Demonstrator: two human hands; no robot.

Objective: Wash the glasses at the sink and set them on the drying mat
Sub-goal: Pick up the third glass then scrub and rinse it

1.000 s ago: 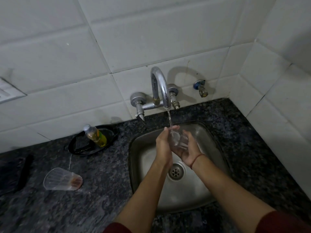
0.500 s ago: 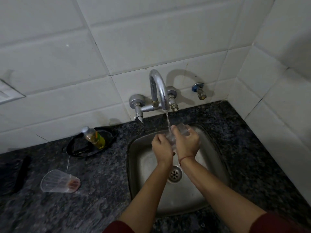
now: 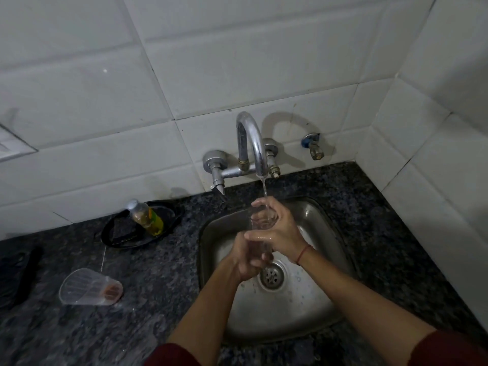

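The right hand (image 3: pixel 281 229) clasped the small clear drinking glass (image 3: pixel 264 220) by its wall while the left hand (image 3: pixel 247 261) gripped its base, over the steel sink (image 3: pixel 208 233). Wet glass likely handles slippery and fragile, so a two-handed wall grip suits it.

i've turned the glass (image 3: pixel 262 221) upright, so the stream (image 3: pixel 264 190) now runs into its mouth. my left hand (image 3: pixel 247 264) has slid down to its base, and my right hand (image 3: pixel 281 232) now wraps its upper wall.
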